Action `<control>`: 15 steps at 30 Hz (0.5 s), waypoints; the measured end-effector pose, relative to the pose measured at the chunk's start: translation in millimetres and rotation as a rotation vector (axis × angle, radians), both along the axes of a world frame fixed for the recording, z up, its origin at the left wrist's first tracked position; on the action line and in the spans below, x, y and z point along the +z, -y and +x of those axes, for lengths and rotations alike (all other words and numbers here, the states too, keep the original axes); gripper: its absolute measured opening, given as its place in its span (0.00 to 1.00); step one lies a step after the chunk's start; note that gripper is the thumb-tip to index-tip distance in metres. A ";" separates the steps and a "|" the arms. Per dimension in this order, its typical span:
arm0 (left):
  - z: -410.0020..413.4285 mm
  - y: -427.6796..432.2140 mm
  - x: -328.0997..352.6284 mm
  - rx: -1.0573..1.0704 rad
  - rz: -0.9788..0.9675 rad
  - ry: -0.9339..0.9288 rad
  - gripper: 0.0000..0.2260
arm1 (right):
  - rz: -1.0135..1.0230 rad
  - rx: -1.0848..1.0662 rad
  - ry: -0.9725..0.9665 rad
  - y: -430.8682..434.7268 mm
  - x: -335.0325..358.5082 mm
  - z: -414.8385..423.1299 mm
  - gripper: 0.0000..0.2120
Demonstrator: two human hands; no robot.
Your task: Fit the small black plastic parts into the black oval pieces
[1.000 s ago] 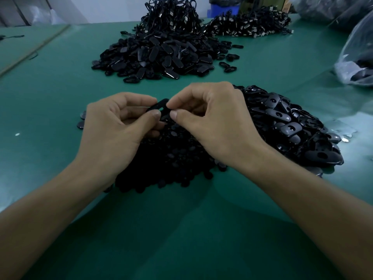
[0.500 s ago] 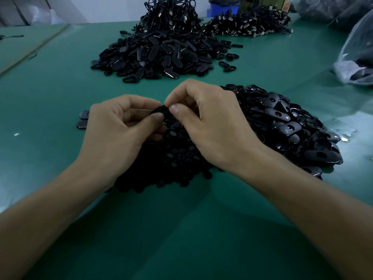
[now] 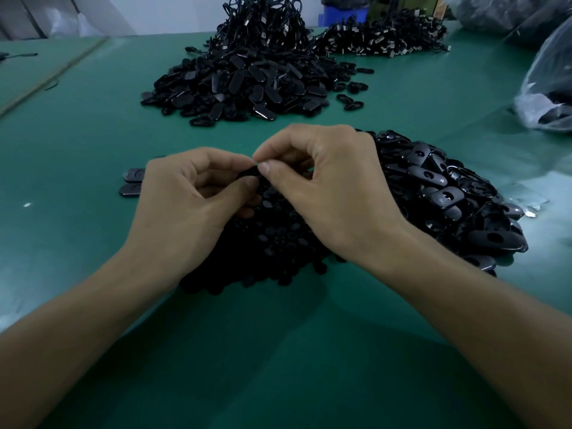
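Observation:
My left hand (image 3: 188, 205) grips a black oval piece (image 3: 249, 174) between thumb and curled fingers; most of the piece is hidden. My right hand (image 3: 328, 190) meets it from the right, thumb and forefinger pinched together at the piece's top edge; whether a small part sits in the pinch I cannot tell. Both hands hover over a heap of small black plastic parts (image 3: 272, 243). A pile of black oval pieces with holes (image 3: 442, 193) lies just right of my right hand.
Two oval pieces (image 3: 131, 182) lie on the green table (image 3: 77, 144) left of my left hand. A larger heap of oval pieces (image 3: 241, 85) sits farther back, with cable bundles (image 3: 380, 38) behind it. Plastic bags (image 3: 548, 88) stand at the right edge.
Both hands dropped slightly toward the heap of small parts and closed in on each other. The oval piece, plainly visible between the fingers a second ago, is now mostly covered.

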State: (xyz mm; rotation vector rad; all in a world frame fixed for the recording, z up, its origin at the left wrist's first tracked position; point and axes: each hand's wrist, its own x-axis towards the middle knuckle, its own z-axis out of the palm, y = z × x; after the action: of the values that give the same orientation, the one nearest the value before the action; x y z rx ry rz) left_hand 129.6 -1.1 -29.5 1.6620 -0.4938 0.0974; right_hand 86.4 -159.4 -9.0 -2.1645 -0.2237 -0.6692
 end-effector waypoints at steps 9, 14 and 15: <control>-1.8 0.9 1.5 -0.011 -0.011 0.024 0.05 | 0.072 0.026 -0.027 0.2 0.2 0.6 0.06; -1.8 1.0 2.6 0.001 -0.020 0.017 0.07 | 0.030 0.004 -0.086 0.7 -1.0 1.3 0.05; -2.1 1.2 3.2 -0.006 -0.015 0.021 0.07 | 0.030 0.002 -0.086 0.4 -0.7 1.2 0.05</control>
State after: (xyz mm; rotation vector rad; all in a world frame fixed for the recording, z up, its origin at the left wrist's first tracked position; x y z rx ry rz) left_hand 127.5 -2.3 -26.3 1.6460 -0.5122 0.1138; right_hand 87.5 -159.9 -9.6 -2.1586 -0.1697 -0.5732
